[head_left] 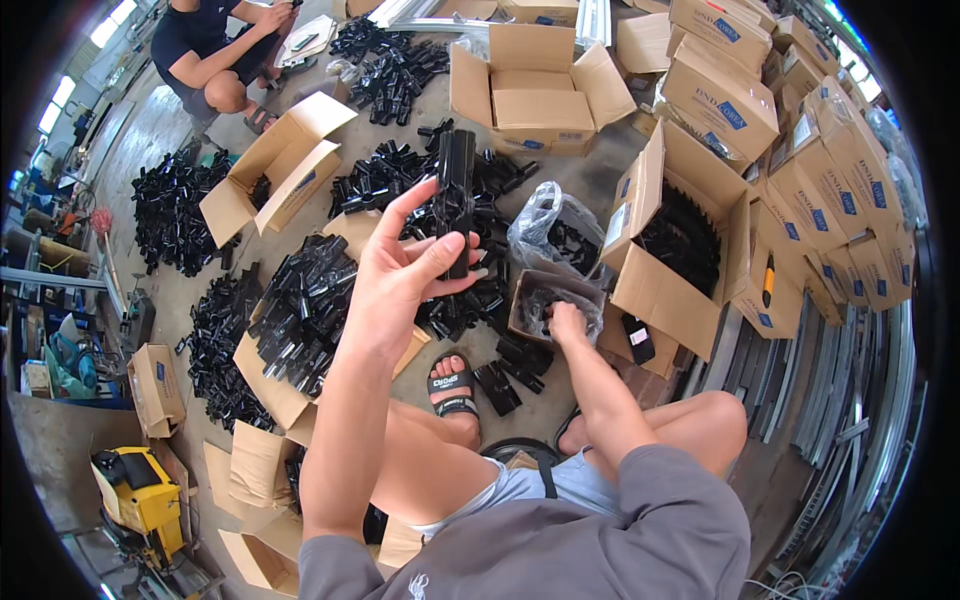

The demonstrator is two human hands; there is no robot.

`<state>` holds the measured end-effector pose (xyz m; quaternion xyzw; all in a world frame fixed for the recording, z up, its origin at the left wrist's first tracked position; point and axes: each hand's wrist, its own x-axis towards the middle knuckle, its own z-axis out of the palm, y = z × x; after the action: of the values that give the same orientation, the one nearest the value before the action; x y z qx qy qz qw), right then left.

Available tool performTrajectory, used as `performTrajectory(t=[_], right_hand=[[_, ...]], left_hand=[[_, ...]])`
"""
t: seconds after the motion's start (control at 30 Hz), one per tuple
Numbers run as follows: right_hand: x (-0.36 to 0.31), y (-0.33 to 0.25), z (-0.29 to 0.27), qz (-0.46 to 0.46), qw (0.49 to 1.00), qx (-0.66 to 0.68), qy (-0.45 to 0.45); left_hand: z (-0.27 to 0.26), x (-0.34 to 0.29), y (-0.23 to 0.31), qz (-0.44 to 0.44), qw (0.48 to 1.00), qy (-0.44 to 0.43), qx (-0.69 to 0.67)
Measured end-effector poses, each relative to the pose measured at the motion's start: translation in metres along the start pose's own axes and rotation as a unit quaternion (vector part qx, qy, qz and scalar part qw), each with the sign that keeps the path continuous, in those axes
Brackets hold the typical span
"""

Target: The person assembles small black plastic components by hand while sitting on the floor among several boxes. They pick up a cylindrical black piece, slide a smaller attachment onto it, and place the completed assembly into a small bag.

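My left hand [405, 265] is raised in front of me, its thumb and fingers closed around a glossy black tube-shaped part [457, 175] held upright. My right hand [567, 322] reaches down into a small cardboard box [530, 335] lined with a clear plastic bag [590, 312]. Its fingertips are hidden among the bag and dark contents, so their grip does not show. Behind that box stands a clear bag [548, 225] with small black pieces in it. Several black parts [497, 388] lie on the floor by my sandal.
Heaps of black parts [305, 310] cover the floor left and ahead. An open carton [640, 280] holding black pieces stands at right, near stacked cartons [830, 190] and long metal profiles [800, 400]. Another person [215, 60] crouches at far left. A yellow machine [140, 490] sits lower left.
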<state>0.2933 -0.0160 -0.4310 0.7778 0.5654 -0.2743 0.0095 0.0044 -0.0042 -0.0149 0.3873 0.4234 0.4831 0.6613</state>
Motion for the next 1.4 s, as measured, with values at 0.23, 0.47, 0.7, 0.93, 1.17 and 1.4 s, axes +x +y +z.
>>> performTrajectory(t=[0.23,0.47,0.7,0.93,1.17,1.4], right_hand=[[0.0,-0.007,-0.005,0.015,0.998,0.013,0.062],[-0.028,-0.027,-0.037,0.047,0.857,0.484,0.17],[-0.106,-0.141,-0.205,-0.179,0.619,0.762,0.064],[-0.159,-0.179,-0.282,-0.302,0.659,0.674,0.14],[-0.169,-0.202,-0.302,-0.297,0.67,0.657,0.177],[-0.162,-0.207,-0.292,-0.332,0.637,0.67,0.186]], left_hand=[[0.002,0.003,-0.006,-0.008,1.0,0.007,0.019],[0.011,0.006,-0.009,-0.007,0.999,0.001,0.04],[0.015,0.0,-0.014,-0.011,0.999,-0.017,0.05],[0.024,-0.009,-0.012,0.015,0.998,-0.065,0.016],[0.025,-0.019,-0.013,0.028,0.996,-0.083,0.025],[0.024,-0.02,-0.007,0.019,0.996,-0.083,0.02]])
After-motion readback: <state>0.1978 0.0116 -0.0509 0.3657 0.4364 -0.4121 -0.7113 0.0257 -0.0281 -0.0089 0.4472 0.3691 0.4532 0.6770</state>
